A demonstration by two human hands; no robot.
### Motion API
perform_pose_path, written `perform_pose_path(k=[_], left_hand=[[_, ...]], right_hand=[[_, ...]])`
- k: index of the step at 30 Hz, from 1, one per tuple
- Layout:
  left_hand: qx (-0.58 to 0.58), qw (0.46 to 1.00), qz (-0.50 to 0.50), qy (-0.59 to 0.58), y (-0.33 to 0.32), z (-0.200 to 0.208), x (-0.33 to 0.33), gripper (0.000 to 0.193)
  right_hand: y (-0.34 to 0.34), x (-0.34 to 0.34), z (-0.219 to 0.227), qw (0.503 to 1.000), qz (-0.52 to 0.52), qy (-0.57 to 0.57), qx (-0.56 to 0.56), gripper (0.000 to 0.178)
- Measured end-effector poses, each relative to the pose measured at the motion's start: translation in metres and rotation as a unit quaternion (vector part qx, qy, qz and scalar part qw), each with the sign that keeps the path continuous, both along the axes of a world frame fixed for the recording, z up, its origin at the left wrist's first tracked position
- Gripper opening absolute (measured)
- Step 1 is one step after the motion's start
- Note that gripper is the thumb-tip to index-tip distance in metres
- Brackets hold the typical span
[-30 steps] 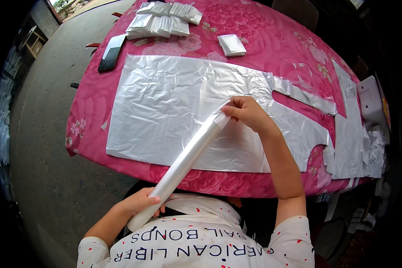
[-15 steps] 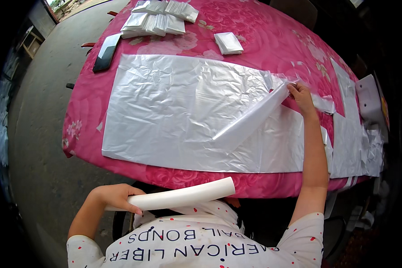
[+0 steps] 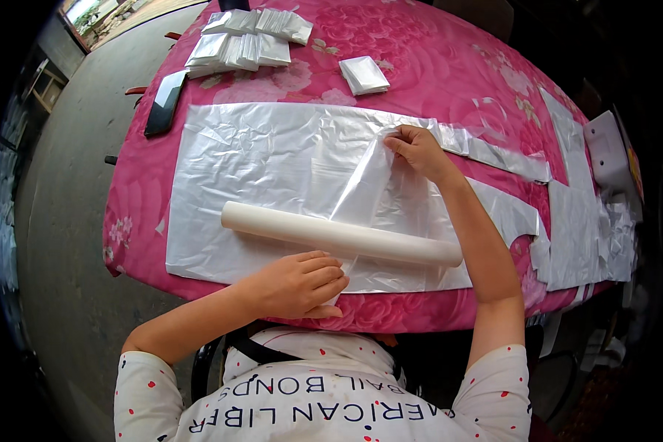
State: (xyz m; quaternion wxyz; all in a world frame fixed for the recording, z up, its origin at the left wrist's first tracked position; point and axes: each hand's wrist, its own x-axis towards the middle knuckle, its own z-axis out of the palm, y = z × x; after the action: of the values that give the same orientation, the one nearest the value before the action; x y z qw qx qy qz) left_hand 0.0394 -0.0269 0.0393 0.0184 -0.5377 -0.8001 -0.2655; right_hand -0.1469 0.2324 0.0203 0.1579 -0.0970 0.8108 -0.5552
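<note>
A stack of thin, silvery-white plastic film (image 3: 232, 158) lies flat across the table. My right hand (image 3: 418, 151) pinches the far edge of its top sheet, which is lifted into a slanting fold. By the near table edge, my left hand (image 3: 295, 286) has its fingers closed over the near end of that fold, thumb underneath. A smooth white tube (image 3: 339, 234) rests on the film between my hands and touches neither.
Folded plastic packets (image 3: 239, 44) lie in rows at the far left, near a dark phone (image 3: 166, 103). One small packet stack (image 3: 363, 75) sits apart. More film (image 3: 573, 236) and a white plastic box (image 3: 611, 155) occupy the right end of the pink-clothed table (image 3: 427, 44).
My left hand has let go of the white tube, now lying on the film, and moved to the near edge. My right hand has moved left, holding the sheet's far edge.
</note>
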Motion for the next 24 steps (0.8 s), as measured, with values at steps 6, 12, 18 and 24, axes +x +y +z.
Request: perform_pose_path(k=[6,12,18,24], left_hand=[[-0.160,0.986,0.033,-0.024,0.002,-0.028,0.030,0.084],[-0.167,0.981,0.099,-0.019,0.015,-0.032,0.054,0.080],[-0.176,0.977,0.116,0.019,0.021,-0.033,0.060,0.079],[-0.168,0.981,0.100,-0.009,0.021,-0.031,0.060,0.079]], right_hand=[[0.002,0.008,0.015,0.997,-0.046,0.047,0.034,0.038],[-0.027,0.112,0.049,0.943,0.044,0.286,0.164,0.053],[-0.035,0.183,0.022,0.885,0.121,0.353,0.277,0.053],[0.050,0.147,0.015,0.860,-0.089,0.344,0.366,0.053]])
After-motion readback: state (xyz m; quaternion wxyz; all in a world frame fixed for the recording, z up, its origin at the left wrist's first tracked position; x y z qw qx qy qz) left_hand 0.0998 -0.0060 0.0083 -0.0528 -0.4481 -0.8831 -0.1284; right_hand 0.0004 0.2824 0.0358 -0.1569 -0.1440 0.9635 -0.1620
